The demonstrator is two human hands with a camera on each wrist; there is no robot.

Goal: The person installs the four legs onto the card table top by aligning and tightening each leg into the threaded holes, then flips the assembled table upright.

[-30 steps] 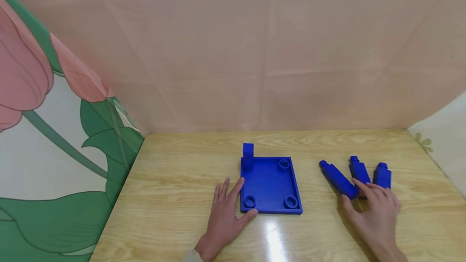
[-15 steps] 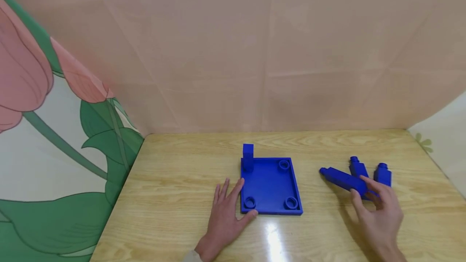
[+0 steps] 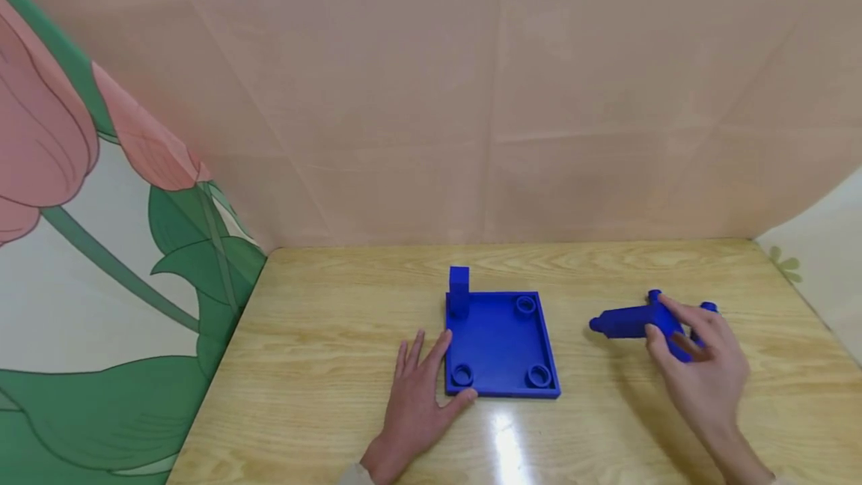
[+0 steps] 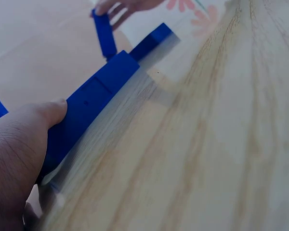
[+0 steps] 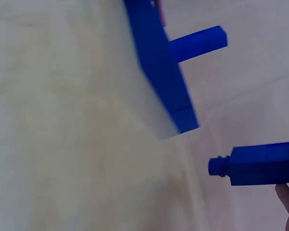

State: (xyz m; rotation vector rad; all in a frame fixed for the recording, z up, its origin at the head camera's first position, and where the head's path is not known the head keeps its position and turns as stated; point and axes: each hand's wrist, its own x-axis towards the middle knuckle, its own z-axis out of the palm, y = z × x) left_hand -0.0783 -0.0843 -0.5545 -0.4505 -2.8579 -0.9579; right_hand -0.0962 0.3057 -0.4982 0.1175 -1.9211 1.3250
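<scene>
Head view: one tray (image 3: pixel 501 343) on the table (image 3: pixel 323 328), post (image 3: pixel 459 290) upright at its far left corner; our left hand (image 3: pixel 416 403), fingers spread, gripping nothing, touched the tray's left and near edges. Rightward, our right hand (image 3: pixel 708 380) pinched one leg (image 3: pixel 625 322) clear of the table; two other legs (image 3: pixel 708 307) lay partly hidden by it.

Worktop (image 3: pixel 296 350): light wood grain, glare patch (image 3: pixel 509 446) on its near part. Beige-pink backdrop (image 3: pixel 498 111) behind the far edge, creased. Left: white sheet (image 3: pixel 128 193), big pink flowers, green leaves. Right: pale sheet (image 3: pixel 831 245), small green flower print; material unclear, maybe cloth.
</scene>
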